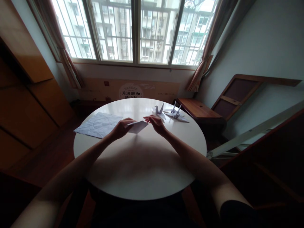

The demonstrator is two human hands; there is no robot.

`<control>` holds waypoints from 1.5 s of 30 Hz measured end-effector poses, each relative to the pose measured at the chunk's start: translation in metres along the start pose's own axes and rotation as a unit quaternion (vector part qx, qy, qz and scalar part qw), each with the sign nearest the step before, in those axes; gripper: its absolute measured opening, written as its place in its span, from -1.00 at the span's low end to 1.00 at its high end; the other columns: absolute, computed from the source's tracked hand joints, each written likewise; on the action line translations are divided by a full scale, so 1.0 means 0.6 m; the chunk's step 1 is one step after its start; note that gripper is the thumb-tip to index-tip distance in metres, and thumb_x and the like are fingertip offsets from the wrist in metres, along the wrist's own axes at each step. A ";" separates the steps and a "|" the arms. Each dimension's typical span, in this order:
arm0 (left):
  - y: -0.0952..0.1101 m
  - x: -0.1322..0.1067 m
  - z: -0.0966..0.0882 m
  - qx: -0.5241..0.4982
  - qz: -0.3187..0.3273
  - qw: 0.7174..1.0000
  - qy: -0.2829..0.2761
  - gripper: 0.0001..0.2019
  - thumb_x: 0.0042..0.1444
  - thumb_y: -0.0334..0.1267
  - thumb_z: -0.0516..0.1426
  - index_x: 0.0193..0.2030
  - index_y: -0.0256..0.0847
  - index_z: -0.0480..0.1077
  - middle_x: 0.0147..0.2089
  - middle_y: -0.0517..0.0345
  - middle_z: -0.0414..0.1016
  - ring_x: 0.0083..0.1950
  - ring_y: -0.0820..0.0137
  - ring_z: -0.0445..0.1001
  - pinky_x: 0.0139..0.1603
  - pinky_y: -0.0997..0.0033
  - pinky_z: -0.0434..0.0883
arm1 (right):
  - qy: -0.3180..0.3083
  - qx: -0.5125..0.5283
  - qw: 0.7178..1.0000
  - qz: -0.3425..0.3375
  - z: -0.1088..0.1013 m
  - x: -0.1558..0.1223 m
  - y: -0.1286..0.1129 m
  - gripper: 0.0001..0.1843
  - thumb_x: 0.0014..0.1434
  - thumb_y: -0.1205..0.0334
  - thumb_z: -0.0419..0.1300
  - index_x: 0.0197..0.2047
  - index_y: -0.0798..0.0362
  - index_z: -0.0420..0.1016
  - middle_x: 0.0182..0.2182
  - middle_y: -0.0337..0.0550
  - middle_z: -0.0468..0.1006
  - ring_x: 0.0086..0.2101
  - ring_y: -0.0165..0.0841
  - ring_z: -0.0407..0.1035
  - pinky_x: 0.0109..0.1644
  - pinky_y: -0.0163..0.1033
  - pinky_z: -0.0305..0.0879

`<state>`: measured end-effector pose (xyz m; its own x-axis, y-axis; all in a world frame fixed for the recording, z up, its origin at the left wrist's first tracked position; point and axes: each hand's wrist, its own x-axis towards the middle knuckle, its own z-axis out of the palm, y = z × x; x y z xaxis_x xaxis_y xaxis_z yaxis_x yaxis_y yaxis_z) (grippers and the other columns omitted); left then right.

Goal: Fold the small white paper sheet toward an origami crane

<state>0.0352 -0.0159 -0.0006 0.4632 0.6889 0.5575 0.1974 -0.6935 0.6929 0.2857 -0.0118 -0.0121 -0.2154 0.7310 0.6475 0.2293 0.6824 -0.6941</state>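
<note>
A folded piece of pale paper (138,127) is held just above the round white table (140,167). My left hand (123,127) grips its left end, with the fingers closed over the edge. At the paper's right tip is my right hand (155,123), its fingers stretched out and apart; whether they touch the tip I cannot tell. Behind my right hand a paper crane (159,110) stands on the table. More folded paper cranes (177,113) sit to its right, wings spread. A creased sheet of paper (101,125) lies flat left of my left hand.
Beyond the table, a large printed cardboard box (152,88) leans under the barred window (135,31). To the right are a low wooden stand (198,109) and a folded wooden frame (237,95). Wooden cabinets (30,91) line the left side.
</note>
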 end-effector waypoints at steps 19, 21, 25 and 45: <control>-0.065 -0.010 0.002 0.228 0.038 0.958 -0.171 -0.58 0.21 -0.10 0.25 0.20 -0.09 0.47 0.12 -0.05 0.41 0.16 0.10 0.39 0.27 0.05 0.29 | -0.251 -0.176 0.947 -0.092 -0.001 -0.025 0.031 -0.78 0.31 0.13 0.23 -0.14 -0.03 0.71 -0.05 -0.03 0.65 -0.04 -0.19 0.49 0.14 -0.03 0.37; -0.060 -0.012 -0.007 0.202 0.051 0.953 -0.222 -0.62 0.24 -0.05 0.23 0.15 -0.11 0.50 0.10 -0.05 0.46 0.15 0.11 0.41 0.25 0.09 0.30 | -0.256 -0.170 0.949 -0.067 -0.005 -0.025 0.037 -0.76 0.29 0.11 0.24 -0.12 -0.01 0.72 -0.05 0.01 0.65 -0.05 -0.18 0.51 0.12 -0.05 0.38; -0.059 -0.015 -0.012 0.203 0.027 0.941 -0.269 -0.50 0.19 0.05 0.26 0.20 -0.11 0.48 0.21 -0.09 0.44 0.24 0.04 0.38 0.31 0.03 0.24 | -0.252 -0.161 0.953 -0.044 -0.009 -0.024 0.044 -0.74 0.24 0.10 0.30 -0.09 0.01 0.71 -0.01 0.10 0.62 -0.03 -0.13 0.52 0.09 -0.03 0.41; -0.042 -0.015 -0.019 0.149 0.001 0.945 -0.292 -0.28 0.01 0.07 0.38 0.28 -0.17 0.42 0.36 -0.18 0.32 0.38 0.03 0.29 0.36 0.09 0.24 | -0.285 -0.129 0.950 -0.016 -0.019 -0.017 0.039 -0.59 0.18 -0.01 0.35 -0.02 0.09 0.66 0.06 0.17 0.58 0.03 -0.12 0.51 0.16 0.00 0.40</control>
<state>0.0164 -0.0023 -0.0177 0.8448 0.5134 0.1507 0.3897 -0.7834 0.4842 0.3042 -0.0034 -0.0311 -0.6889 0.6399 0.3404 0.4225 0.7361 -0.5288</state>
